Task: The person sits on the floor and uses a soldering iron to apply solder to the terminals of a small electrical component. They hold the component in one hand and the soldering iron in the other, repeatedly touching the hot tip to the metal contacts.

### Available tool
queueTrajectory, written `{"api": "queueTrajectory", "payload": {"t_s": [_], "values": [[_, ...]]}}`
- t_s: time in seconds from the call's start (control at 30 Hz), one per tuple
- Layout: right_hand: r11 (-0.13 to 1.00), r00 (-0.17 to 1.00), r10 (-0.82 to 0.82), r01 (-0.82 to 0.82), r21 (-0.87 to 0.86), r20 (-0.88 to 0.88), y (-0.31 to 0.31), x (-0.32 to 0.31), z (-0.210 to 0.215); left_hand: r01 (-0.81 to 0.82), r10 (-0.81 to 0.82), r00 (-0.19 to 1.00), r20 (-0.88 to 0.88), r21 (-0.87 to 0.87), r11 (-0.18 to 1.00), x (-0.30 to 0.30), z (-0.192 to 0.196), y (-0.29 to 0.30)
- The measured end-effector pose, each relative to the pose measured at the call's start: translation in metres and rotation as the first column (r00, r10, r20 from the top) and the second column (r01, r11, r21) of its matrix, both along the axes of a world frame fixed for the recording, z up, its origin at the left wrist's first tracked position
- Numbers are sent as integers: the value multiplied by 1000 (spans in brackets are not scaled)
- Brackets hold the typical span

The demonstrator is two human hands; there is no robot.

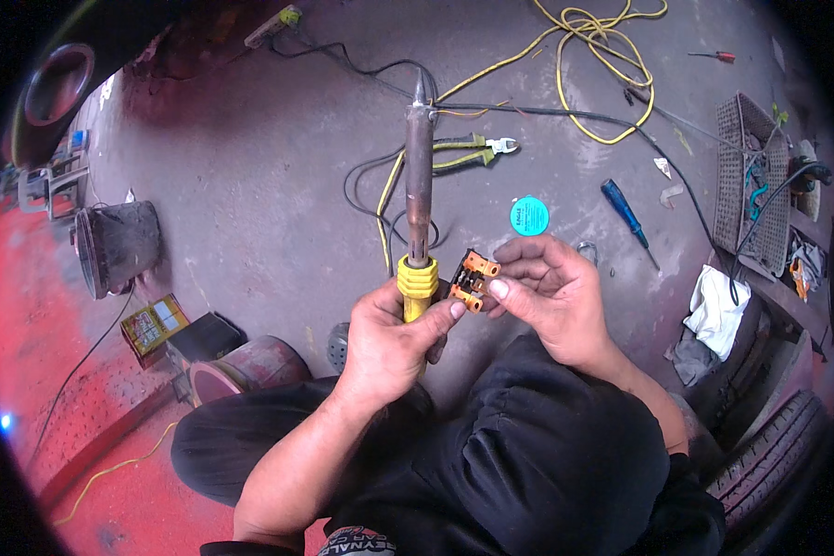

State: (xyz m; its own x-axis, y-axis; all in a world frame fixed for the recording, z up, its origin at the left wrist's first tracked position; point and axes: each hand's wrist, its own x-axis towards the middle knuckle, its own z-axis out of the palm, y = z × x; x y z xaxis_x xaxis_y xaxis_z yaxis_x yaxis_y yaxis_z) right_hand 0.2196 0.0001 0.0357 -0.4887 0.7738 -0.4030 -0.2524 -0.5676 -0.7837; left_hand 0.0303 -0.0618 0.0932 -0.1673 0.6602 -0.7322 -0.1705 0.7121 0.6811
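Observation:
My left hand [380, 347] is closed round the yellow handle of a large soldering iron [419, 176], which stands upright with its pointed tip away from me. Between my hands is a small orange-and-black electrical part [473, 281] with metal tabs and holes. The thumb of my left hand presses its lower corner. On the other side, my right hand [561, 301] pinches the part between thumb and fingers. A round turquoise tin lid or tin [529, 216] lies on the floor just beyond my right hand.
Green-handled cutting pliers [463, 153] and a blue screwdriver [628, 218] lie on the grey floor. Black and yellow cables [602, 56] loop about. A grey basket [746, 190] stands at right, near a tyre [774, 454]. At left are a dark bucket [120, 241] and a yellow-labelled can [155, 326].

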Motion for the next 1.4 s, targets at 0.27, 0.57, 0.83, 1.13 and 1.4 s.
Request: {"api": "queueTrajectory", "payload": {"t_s": [0.27, 0.57, 0.83, 1.13, 1.4], "values": [[999, 998, 15, -18, 47, 62, -2, 0, -1, 4, -4, 1000, 28, 13, 1000, 0, 1, 0], [933, 987, -27, -33, 358, 161, -2, 1, -2, -68, 66, 994, 92, 27, 997, -2, 0, 1], [736, 967, -89, -97, 670, 238, 11, 2, 10, -185, 169, 917, 362, 12, 983, -11, -2, 8], [701, 972, -135, -42, 712, 191, 12, 2, 13, -174, 146, 870, 471, 17, 985, -12, 3, 7], [990, 998, -52, 55, 128, -29, -4, -2, 2, -223, 184, 895, 406, 52, 973, -4, -1, 11]]}}
